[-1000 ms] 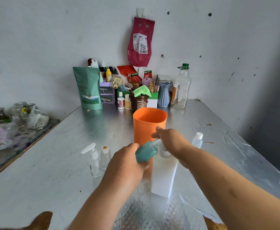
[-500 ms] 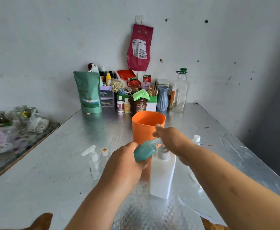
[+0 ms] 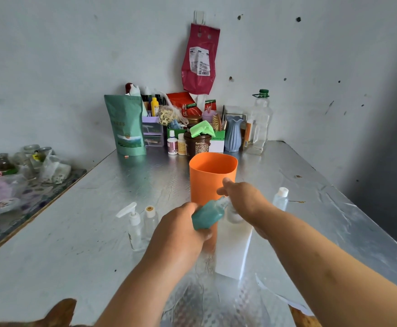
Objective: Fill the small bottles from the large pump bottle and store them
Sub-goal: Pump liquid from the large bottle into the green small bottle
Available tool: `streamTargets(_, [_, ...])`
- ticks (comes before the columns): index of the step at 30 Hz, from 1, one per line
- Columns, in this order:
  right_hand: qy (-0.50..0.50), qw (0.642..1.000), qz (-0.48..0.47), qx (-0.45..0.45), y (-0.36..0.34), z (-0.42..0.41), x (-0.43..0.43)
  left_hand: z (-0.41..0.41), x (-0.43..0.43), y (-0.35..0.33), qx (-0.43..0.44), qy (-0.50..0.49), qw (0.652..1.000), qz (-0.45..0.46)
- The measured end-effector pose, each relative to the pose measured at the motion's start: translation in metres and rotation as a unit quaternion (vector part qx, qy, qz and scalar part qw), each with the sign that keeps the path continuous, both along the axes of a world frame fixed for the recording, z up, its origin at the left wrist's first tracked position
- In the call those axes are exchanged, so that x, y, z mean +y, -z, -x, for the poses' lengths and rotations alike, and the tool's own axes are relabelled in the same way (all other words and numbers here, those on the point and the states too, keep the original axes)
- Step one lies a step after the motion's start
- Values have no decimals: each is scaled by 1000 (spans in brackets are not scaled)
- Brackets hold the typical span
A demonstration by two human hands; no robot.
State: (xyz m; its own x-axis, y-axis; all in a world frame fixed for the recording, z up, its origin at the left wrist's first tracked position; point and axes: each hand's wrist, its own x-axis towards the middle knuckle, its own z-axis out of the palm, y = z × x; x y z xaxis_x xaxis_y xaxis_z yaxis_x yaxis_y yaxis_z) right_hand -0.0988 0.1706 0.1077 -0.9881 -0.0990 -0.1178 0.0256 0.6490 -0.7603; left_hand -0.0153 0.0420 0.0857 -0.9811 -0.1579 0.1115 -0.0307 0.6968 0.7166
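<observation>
My left hand [image 3: 178, 234] grips a small bottle [image 3: 207, 214] filled with teal liquid and holds it tilted, its clear neck pointing up and right. That neck meets the top of the large white pump bottle [image 3: 233, 253]. My right hand [image 3: 244, 200] lies over the pump head and hides it, with its fingers curled down and one finger sticking out toward the orange cup [image 3: 212, 178]. Three clear small bottles stand on the table: a pump-topped one [image 3: 134, 224], a capped one [image 3: 151, 219] beside it, and a white-capped one [image 3: 280, 200] to the right.
The foil-covered table [image 3: 75, 232] carries clutter along the back wall: a green pouch [image 3: 125, 128], jars, a blue vase [image 3: 233, 134] and a tall clear bottle [image 3: 258, 123]. A lower side table with jars stands at the left [image 3: 16, 180].
The view has shifted slightly. Both hands and the teal bottle stay in nearly the same place at the pump.
</observation>
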Motion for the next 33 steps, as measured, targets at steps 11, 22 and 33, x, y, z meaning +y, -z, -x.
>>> streamTargets(11, [-3,1000,-17,10,-15,-2,4,-5,2,-9,21,-3,1000,18])
streamTargets(22, [-21,999,35,-22,-12,1,6,-3,1,-4,25,2,1000,9])
streamTargets(33, [8,999,28,-16,-3,4,4,-3,0,-3,11,-1,1000,8])
